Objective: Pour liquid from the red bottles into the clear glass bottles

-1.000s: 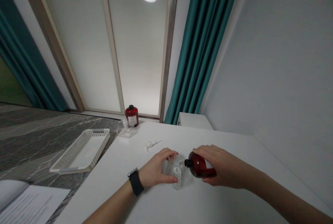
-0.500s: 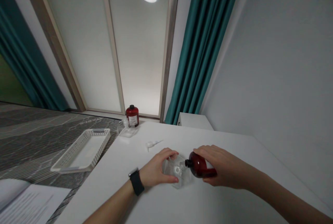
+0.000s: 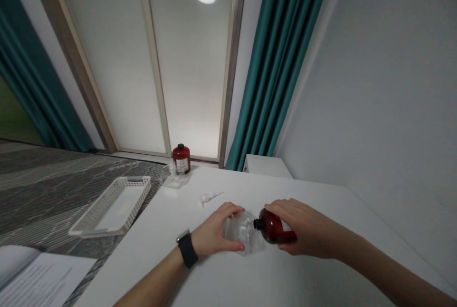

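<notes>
tabletop (image 3: 285, 278) under bottle (image 3: 273, 229), teal curtain (image 3: 280, 64) beyond

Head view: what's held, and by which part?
Right hand: dark red bottle, by its body. Left hand: clear bottle, cupped by its sides.

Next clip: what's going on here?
A person's left hand steadies a clear bottle on the white table. The right hand holds a dark red bottle tipped over, its uncapped mouth at the clear bottle's neck; any flow is hard to make out. A pump top lies beyond, and a capped red bottle stands farther back.
</notes>
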The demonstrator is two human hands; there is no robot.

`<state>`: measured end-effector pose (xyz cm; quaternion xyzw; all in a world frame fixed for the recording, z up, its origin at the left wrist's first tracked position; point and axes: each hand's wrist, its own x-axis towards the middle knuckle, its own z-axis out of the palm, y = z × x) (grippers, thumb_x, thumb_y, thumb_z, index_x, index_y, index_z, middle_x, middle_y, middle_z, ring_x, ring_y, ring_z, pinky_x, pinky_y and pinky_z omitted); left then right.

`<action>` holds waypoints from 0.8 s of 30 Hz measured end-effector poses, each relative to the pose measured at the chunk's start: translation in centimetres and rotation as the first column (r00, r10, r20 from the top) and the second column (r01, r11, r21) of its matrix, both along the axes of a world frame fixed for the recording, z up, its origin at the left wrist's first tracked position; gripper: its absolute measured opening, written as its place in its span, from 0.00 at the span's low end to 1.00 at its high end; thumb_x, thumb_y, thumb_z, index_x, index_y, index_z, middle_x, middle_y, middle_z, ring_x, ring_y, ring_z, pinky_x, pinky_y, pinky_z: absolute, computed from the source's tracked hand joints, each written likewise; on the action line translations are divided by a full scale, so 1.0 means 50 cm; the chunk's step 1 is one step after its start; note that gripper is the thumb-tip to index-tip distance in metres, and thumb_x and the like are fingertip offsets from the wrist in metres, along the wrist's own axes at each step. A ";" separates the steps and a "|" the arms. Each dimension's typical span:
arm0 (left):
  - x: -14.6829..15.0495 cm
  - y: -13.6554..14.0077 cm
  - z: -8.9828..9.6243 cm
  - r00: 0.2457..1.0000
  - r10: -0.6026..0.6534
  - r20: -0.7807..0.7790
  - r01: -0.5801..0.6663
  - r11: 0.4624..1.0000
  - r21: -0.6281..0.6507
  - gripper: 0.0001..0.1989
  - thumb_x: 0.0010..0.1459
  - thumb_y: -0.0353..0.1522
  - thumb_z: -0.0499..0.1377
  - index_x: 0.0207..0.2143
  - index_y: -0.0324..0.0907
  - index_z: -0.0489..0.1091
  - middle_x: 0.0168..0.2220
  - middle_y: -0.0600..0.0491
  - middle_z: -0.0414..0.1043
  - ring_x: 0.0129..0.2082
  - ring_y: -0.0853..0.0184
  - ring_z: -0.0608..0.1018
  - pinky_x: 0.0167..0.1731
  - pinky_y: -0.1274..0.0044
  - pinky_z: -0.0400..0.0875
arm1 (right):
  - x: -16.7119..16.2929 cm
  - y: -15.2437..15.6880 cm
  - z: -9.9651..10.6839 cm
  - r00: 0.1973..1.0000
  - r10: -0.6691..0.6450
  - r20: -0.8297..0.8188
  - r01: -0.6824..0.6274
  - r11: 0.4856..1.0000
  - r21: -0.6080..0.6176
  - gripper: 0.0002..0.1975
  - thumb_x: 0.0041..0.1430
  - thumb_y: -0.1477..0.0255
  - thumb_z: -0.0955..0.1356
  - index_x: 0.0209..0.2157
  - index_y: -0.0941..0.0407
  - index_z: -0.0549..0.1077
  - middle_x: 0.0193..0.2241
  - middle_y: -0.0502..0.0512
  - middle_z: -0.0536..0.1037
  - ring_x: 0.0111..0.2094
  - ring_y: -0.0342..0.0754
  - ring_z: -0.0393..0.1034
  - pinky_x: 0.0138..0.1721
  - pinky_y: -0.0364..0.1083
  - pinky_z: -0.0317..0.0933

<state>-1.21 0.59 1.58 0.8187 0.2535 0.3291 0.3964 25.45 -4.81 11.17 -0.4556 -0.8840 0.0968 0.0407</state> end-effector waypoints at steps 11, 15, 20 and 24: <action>-0.001 0.000 -0.004 1.000 0.001 0.003 -0.002 1.000 0.007 0.37 0.43 0.40 0.74 0.54 0.42 0.66 0.48 0.47 0.69 0.47 0.57 0.72 0.50 0.66 0.68 | -0.004 -0.001 0.005 1.000 -0.008 0.005 0.008 1.000 -0.013 0.31 0.47 0.71 0.74 0.54 0.51 0.67 0.49 0.59 0.76 0.46 0.58 0.70 0.48 0.54 0.60; 0.000 0.001 -0.007 1.000 0.002 -0.004 -0.002 1.000 0.011 0.37 0.43 0.40 0.74 0.54 0.42 0.66 0.48 0.47 0.69 0.46 0.58 0.71 0.50 0.66 0.68 | -0.010 -0.002 0.011 1.000 -0.023 0.021 0.024 0.999 -0.038 0.30 0.47 0.71 0.74 0.54 0.53 0.68 0.48 0.60 0.76 0.46 0.58 0.69 0.48 0.55 0.60; -0.001 0.000 -0.005 1.000 0.002 0.002 -0.002 1.000 0.014 0.37 0.43 0.40 0.75 0.54 0.42 0.66 0.47 0.48 0.69 0.46 0.58 0.72 0.50 0.66 0.68 | -0.013 -0.002 0.017 0.998 -0.039 0.042 0.041 0.997 -0.060 0.32 0.46 0.72 0.73 0.55 0.54 0.67 0.49 0.61 0.75 0.47 0.60 0.69 0.49 0.56 0.60; -0.001 0.000 -0.003 1.000 0.007 0.003 -0.007 1.000 0.016 0.37 0.42 0.38 0.75 0.54 0.41 0.66 0.47 0.48 0.69 0.46 0.58 0.72 0.49 0.66 0.68 | -0.013 -0.004 0.019 0.998 -0.045 0.050 0.048 0.997 -0.064 0.32 0.46 0.72 0.74 0.55 0.54 0.67 0.50 0.61 0.75 0.48 0.60 0.69 0.50 0.56 0.60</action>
